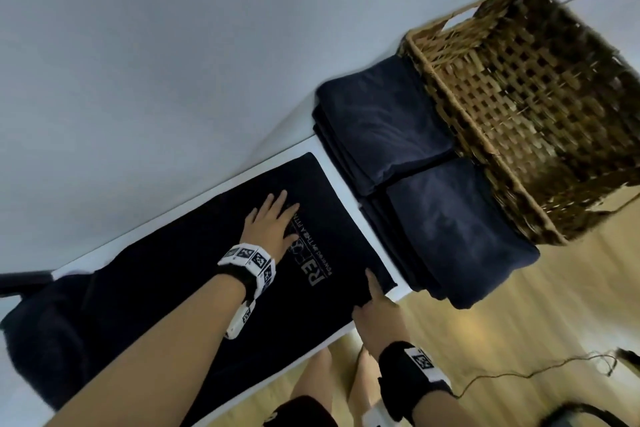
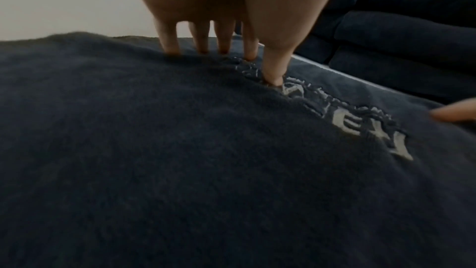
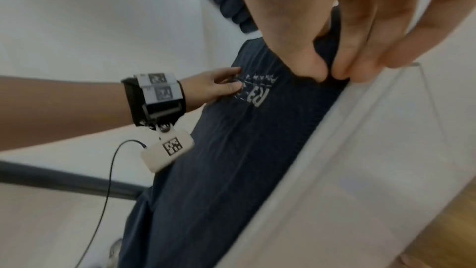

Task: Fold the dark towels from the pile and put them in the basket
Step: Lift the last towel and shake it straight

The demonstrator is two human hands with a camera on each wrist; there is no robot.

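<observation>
A dark towel with a pale printed logo lies stretched along the white table. My left hand rests flat on it, fingers straight and spread beside the logo; its fingertips press into the cloth. My right hand pinches the towel's near right corner between thumb and fingers at the table's front edge. Two stacks of folded dark towels sit to the right. The wicker basket stands behind them, with no towel visible inside.
The towel's left end bunches into a heap at the table's left side. A white wall runs behind the table. Wooden floor with a thin cable lies below the front edge.
</observation>
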